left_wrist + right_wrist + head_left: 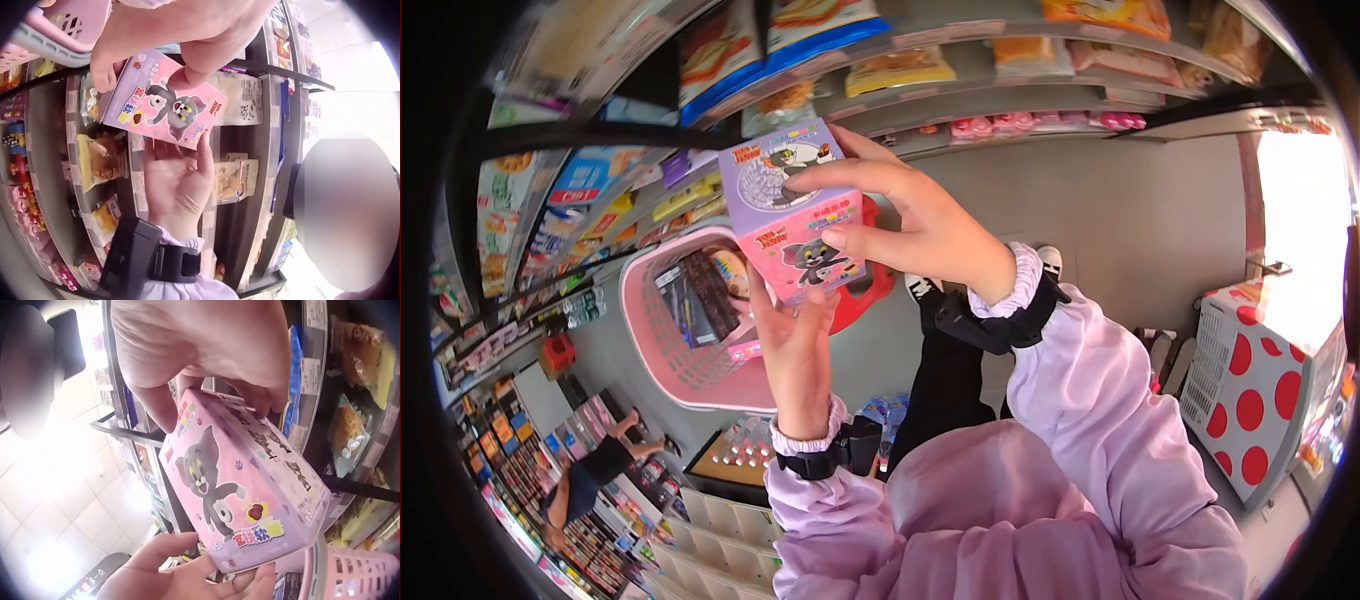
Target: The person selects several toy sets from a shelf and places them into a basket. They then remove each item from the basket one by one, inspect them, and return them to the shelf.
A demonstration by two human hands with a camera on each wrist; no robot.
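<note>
Holding pink-and-purple box (775, 262) | hands (795, 362) (930, 225): both gripping it | printed "TOM and JERRY", Chinese characters

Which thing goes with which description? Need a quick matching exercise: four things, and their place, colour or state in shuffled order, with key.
1. box
2. basket
3. left hand
4. right hand

A. reaches over the box, fingers on its top
B. pink and lilac, held between two hands
C. at the box's lower edge, opposite the other hand
D. all pink, with packages inside

Pairs: 1-B, 2-D, 3-C, 4-A
</note>
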